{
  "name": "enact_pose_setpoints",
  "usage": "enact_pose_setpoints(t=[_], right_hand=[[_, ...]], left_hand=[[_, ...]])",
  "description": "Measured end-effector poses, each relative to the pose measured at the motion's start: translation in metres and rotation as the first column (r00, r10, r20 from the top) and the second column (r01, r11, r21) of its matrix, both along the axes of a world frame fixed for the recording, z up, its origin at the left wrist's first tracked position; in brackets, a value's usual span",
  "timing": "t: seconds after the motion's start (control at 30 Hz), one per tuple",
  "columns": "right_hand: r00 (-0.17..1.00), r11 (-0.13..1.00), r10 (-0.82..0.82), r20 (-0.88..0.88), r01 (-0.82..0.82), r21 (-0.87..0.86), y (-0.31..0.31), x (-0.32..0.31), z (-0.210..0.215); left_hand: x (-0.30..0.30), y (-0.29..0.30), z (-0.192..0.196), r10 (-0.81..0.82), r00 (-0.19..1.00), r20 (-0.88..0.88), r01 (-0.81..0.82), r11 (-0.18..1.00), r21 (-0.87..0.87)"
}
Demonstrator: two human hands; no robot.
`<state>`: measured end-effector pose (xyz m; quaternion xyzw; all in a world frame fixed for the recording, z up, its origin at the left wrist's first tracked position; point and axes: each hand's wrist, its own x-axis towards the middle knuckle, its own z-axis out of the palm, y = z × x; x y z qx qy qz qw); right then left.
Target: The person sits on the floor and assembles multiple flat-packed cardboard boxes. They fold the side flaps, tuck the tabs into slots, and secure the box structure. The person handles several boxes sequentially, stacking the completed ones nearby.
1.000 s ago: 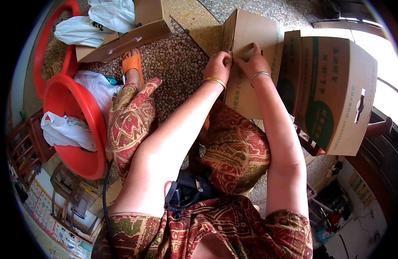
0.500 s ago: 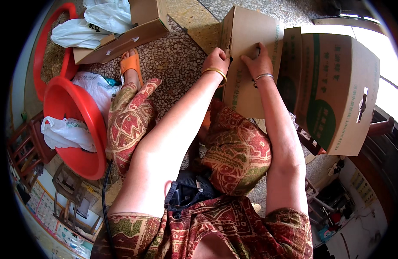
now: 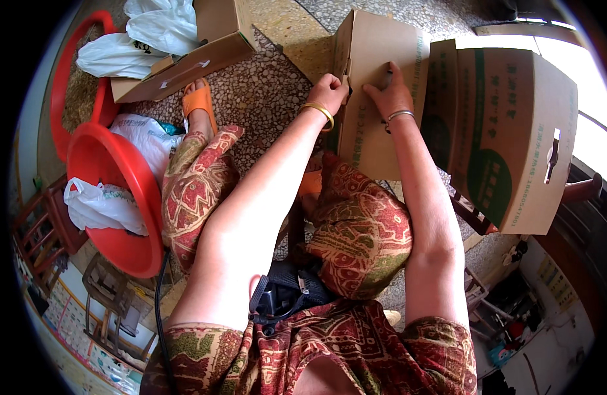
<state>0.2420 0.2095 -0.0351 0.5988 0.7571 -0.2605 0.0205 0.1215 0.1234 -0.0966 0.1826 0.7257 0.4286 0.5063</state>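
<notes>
A brown cardboard box [image 3: 372, 141] with green print stands in front of me, tilted in the view. My left hand [image 3: 329, 94], a gold bangle at its wrist, has its fingers curled on the box's left edge, at a small torn or notched bit of cardboard. On the box's broad face lies my right hand [image 3: 393, 97], with a silver bracelet. Its thumb and forefinger are spread apart around a small greyish spot that may be a hand hole. What the curled left fingertips press on is partly hidden.
Right of it stands a second printed box [image 3: 514, 131] with a hand slot. At left are a red basin [image 3: 152, 217] holding a white plastic bag [image 3: 109, 207], another red basin [image 3: 58, 99], and an opened carton [image 3: 218, 62] with white bags [image 3: 162, 26]. A wooden chair [image 3: 53, 217] stands behind.
The left hand has slid slightly left and stays at the box edge. The right hand has shifted a little up and left on the box face; the view has moved slightly.
</notes>
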Motion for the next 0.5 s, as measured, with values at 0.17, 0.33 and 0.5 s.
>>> enact_pose_setpoints(t=[0.17, 0.33, 0.5], right_hand=[[1.000, 1.000, 0.000, 0.021, 0.000, 0.001, -0.001, -0.003, 0.000], [0.999, 0.999, -0.013, 0.037, 0.014, -0.033, -0.004, -0.005, 0.006], [0.998, 1.000, -0.014, -0.065, 0.013, -0.004, -0.001, -0.001, 0.005]], left_hand=[[-0.004, 0.007, -0.002, -0.033, 0.999, 0.018, 0.035, 0.992, -0.121], [0.003, 0.013, 0.008, -0.196, 0.924, -0.327, 0.139, 0.972, -0.188], [0.002, 0.007, 0.010, -0.201, 0.949, -0.242, 0.183, 0.979, -0.095]])
